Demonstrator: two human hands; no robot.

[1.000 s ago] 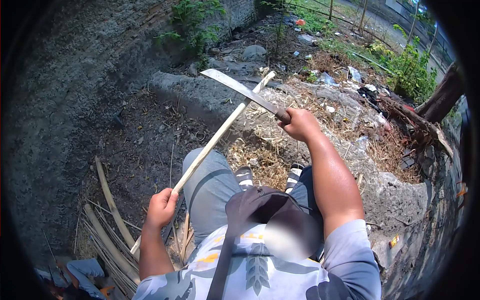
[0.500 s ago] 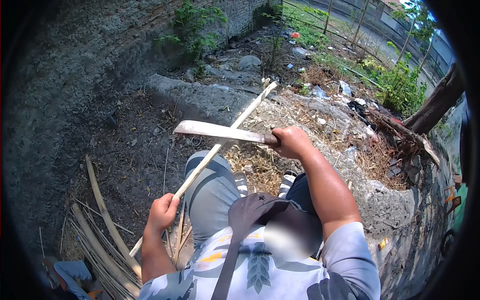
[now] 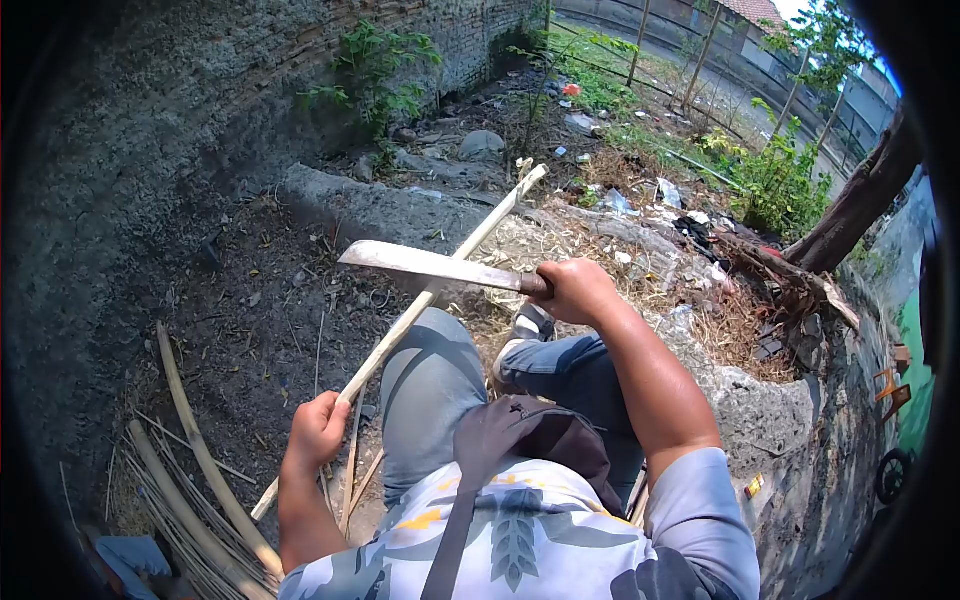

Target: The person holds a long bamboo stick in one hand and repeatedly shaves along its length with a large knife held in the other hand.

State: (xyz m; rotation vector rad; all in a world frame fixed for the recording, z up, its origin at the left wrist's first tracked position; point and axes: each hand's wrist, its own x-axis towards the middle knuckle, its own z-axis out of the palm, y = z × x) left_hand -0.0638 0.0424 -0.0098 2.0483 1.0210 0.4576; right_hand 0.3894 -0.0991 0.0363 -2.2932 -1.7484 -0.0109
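Note:
My left hand [image 3: 318,428] is closed round the lower part of a long pale wooden stick [image 3: 400,328], which slants up and away to the right. In my right hand [image 3: 575,291] is the dark handle of a machete [image 3: 420,262]. Its broad, worn blade points left and crosses over the stick at about the middle of the view. The stick's far end is split or frayed and overlaps the ground beyond my knees. Its near end shows below my left wrist.
Long bamboo poles and thin strips [image 3: 205,450] lie at lower left. A rough wall [image 3: 130,180] rises on the left. Ahead is a stone ledge [image 3: 350,200] with wood shavings and litter. A tree trunk [image 3: 865,205] leans at right. Another person's leg [image 3: 130,560] shows at bottom left.
My right leg has shifted, with the knee now bent outward and the foot drawn in. The view has tilted slightly; both hands keep their holds.

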